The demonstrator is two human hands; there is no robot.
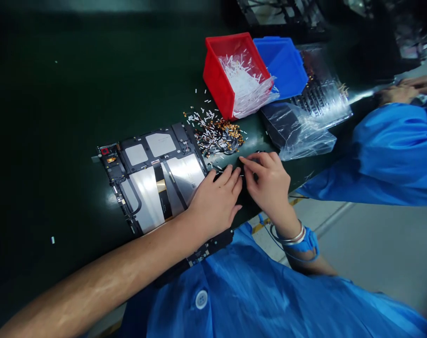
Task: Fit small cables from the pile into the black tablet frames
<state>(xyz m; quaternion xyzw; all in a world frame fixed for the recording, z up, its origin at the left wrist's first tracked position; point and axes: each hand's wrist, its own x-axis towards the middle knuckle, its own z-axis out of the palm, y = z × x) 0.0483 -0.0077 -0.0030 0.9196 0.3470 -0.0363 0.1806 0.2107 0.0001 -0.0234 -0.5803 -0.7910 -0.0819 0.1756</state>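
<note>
1. Dark green surface (pixel 58 108) fills the upper left, glossy near the middle; pale floor (pixel 382 244) shows at lower right.
2. An opened device (pixel 146 197), with silver plates and a black frame, lies flat on the surface, left of both grips. A pile (pixel 220 138) of small white, black and gold parts sits just beyond the fingers, beside the device's upper right corner.
3. Left grip (pixel 215 202): palm down, fingers bent, thumb to the near side, at the device's right edge. The forearm slants in from lower left, across the device's near edge. Whether it holds anything, I cannot tell.
4. Right grip (pixel 270 185): curled, index finger and thumb reaching left, close to the left fingertips. They look near each other, but whether they meet on a part, I cannot tell. A bangle (pixel 295 238) and a blue band (pixel 309 241) circle the wrist.
5. Behind the pile stand a red bin (pixel 215 80) of white strips (pixel 238 72) and a blue bin (pixel 287 70); a clear bag (pixel 301 134) lies nearer.
6. Another person's blue sleeve (pixel 396 145) enters at right; their hands are blurred. Below the left wrist, a dark board (pixel 213 246) is partly covered.
</note>
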